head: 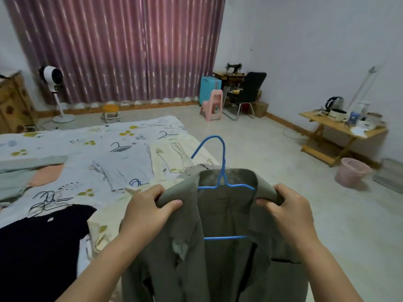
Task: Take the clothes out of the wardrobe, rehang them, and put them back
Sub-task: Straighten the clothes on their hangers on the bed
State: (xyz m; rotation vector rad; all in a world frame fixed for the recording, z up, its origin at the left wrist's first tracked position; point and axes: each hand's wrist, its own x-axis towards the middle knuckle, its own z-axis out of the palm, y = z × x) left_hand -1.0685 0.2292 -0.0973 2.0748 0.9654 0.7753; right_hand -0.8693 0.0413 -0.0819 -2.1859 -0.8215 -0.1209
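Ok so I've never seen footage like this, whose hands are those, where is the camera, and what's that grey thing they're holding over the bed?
There is no machine here. A person wears one wide-angle camera on the head, looking forward and down, so you see their own two bare arms reaching out from the bottom of the picture.

The left hand and the right hand each pinch one shoulder of a grey-green jacket, holding it up in front of the body. A blue hanger sits inside the jacket, its hook sticking up above the collar.

To the left is a bed with a patterned sheet. On it lie a dark garment, a pale cream one and a few loose dark hangers.
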